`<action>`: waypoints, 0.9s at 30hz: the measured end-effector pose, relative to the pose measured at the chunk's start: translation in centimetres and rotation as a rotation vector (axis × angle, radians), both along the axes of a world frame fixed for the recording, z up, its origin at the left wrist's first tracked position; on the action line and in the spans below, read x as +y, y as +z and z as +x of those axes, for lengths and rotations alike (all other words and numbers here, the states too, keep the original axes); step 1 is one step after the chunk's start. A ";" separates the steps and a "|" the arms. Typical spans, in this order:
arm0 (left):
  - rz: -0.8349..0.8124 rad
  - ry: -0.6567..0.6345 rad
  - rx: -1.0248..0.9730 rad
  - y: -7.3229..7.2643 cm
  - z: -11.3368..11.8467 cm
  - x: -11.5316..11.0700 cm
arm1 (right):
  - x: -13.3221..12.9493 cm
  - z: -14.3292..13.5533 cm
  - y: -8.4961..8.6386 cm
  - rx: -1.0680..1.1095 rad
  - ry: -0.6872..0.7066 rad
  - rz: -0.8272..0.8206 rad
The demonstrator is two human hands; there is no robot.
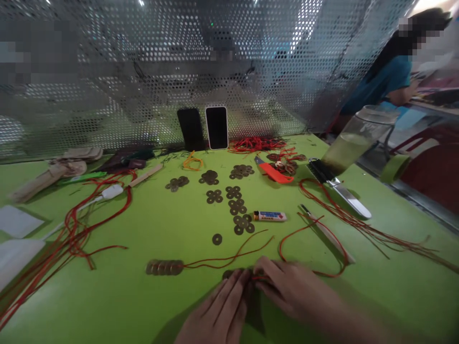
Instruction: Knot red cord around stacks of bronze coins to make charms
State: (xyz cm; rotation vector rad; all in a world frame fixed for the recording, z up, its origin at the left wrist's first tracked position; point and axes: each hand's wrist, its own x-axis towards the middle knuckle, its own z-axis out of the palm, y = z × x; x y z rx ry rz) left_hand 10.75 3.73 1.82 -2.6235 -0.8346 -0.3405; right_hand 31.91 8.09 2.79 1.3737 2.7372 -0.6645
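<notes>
Near the front edge of the table, my left hand (218, 306) has its fingers pressed together over a short row of holed coins (227, 274), most of it hidden under the fingertips. Close against it, my right hand (287, 284) pinches a red cord (258, 277) at the end of that row. The cord's long loop (346, 253) curves out over the table to the right. To the left lies a strip of overlapping coins (164, 267) strung on red cord with two loose tails. A single holed coin (217, 239) rests beyond my hands.
Several small coin clusters (236, 206) lie mid-table by a printed white lighter-like tube (270, 216). An orange cutter (275, 173), tweezers-like tool (328, 234), black-and-silver tool (339, 188) and tilted-looking jar (349, 143) are right. Red cords (77, 215) sprawl left. Phones (217, 126) lean on perforated metal. A person sits far right.
</notes>
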 end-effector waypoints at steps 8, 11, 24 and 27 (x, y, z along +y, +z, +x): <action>-0.048 0.028 0.024 0.9 0.1 -0.5 | -0.2 2.5 -0.3 0.023 0.078 0.245; -0.098 0.055 0.062 0.8 -0.3 -0.7 | -0.3 5.1 -0.5 0.036 0.031 0.184; -0.109 0.087 0.026 1.1 -3.9 -1.7 | -0.8 14.4 0.2 0.215 -0.220 0.087; -0.148 0.125 0.040 0.8 -5.4 -2.3 | -0.4 15.6 0.3 0.232 -0.236 0.124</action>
